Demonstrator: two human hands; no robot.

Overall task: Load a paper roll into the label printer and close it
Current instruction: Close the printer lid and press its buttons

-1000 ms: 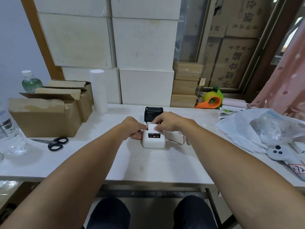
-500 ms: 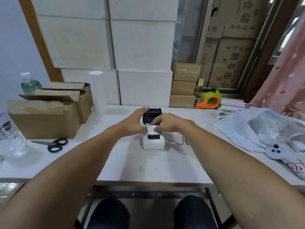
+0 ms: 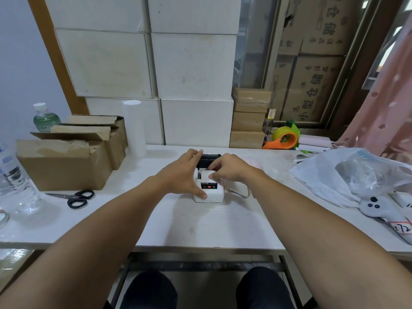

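Note:
A small white label printer [image 3: 211, 194] sits mid-table with a red light on its front panel. Its black lid [image 3: 210, 159] stands open at the back. White paper from the roll [image 3: 204, 175] shows in the open top. My left hand [image 3: 180, 175] spans the printer's left side, thumb on the front corner and fingertips touching the lid's left edge. My right hand [image 3: 229, 169] rests on top of the printer, its fingers pinched on the paper at the opening. The roll's body is hidden under my hands.
Open cardboard boxes [image 3: 64, 163], black scissors [image 3: 78, 198] and a water bottle [image 3: 13, 186] lie to the left. A tall white roll [image 3: 133, 128] stands behind. On the right are a tape dispenser [image 3: 285, 138], a plastic bag [image 3: 347, 172] and a white controller [image 3: 376, 207].
My left hand has left the printer's side and spread out, its fingers reaching back to the black lid. My right hand stays on the paper on top.

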